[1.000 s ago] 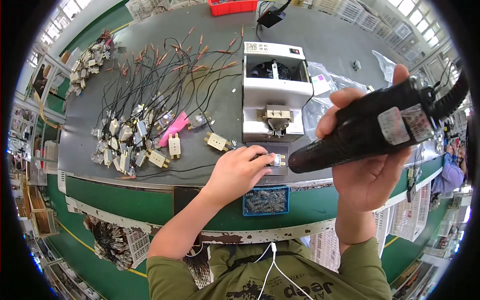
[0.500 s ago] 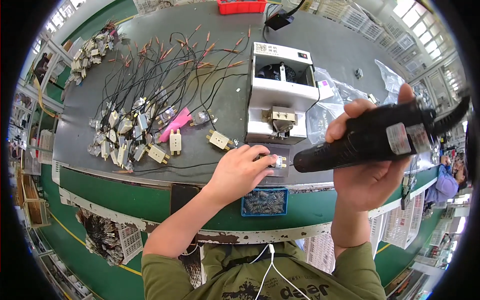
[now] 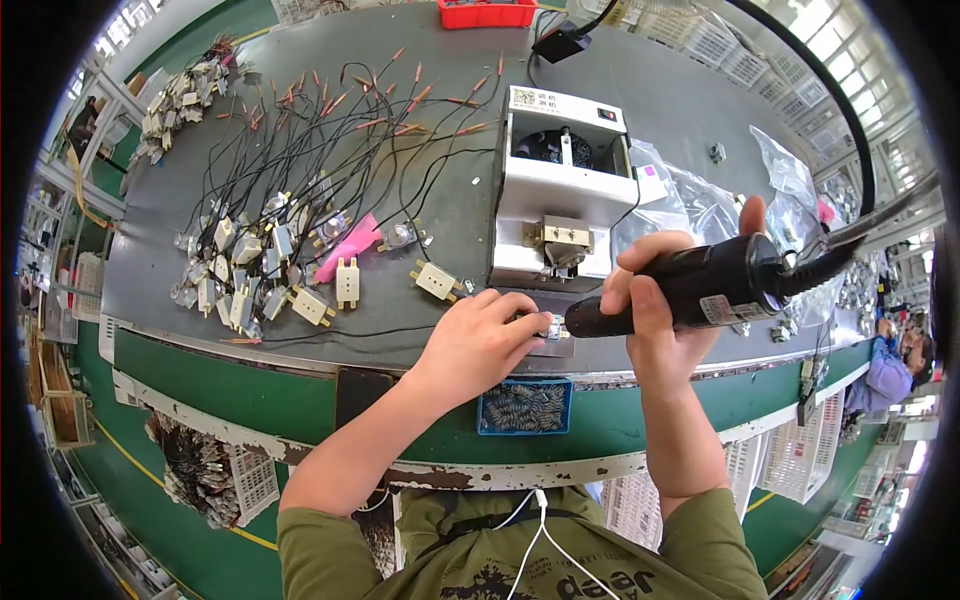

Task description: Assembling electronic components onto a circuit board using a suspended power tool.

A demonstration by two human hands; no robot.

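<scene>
My right hand (image 3: 665,335) is wrapped round a black electric screwdriver (image 3: 715,283), which is tilted with its nose pointing left. The nose is right beside a small pale housing with brass pins (image 3: 556,331), and its tip looks to be at or over that part; contact is unclear. My left hand (image 3: 482,342) pinches the housing near the table's front edge, fingers covering much of it. A black wire (image 3: 380,331) runs along the table to the left hand. Left of it lie a cream socket block with brass prongs (image 3: 437,281) and another cream block (image 3: 347,284).
Behind the hands stands a metal screw-feeding machine (image 3: 560,190). A blue box of screws (image 3: 525,408) sits at the front edge. Wired housings (image 3: 245,260) pile up at left around a pink strip (image 3: 350,247). Clear plastic bags (image 3: 700,205) lie at right; a red bin (image 3: 487,13) stands far back.
My right hand has brought the screwdriver left and slightly down, its nose now at the housing in my left hand. The left hand has barely moved.
</scene>
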